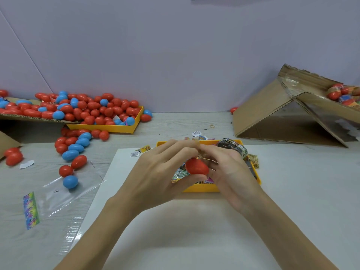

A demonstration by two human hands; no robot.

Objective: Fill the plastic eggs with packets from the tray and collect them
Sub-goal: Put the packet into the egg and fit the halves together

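My two forearms reach in from the near edge over a white sheet [194, 230], and my hands meet above the yellow tray [202, 189]. Between them sits a red egg [196, 167], smooth and glossy, its rounded end toward me, held just above the tray's near half. My left hand [155, 172] curls round it, thumb under the egg and fingers arched over the top. My right hand [231, 172] lies palm toward the egg, its fingertips pinching a crumpled gold packet [206, 157] at the egg's far end, right where the left fingertips come in. Whether the egg is closed or still in halves I cannot tell; my fingers hide the seam.

In the tray under my hands lie more printed packets [179, 173], and a dark bundle [232, 147] sits at the tray's far right corner. A few packets are scattered just beyond the tray.

Left of the tray, loose red and blue eggs [73, 151] trail across the table, and a clear plastic bag [64, 193] lies there too. Farther left and back, a second yellow tray [109, 128] is heaped with eggs. Far right of the tray, a tipped cardboard box [272, 112] holds a few eggs.
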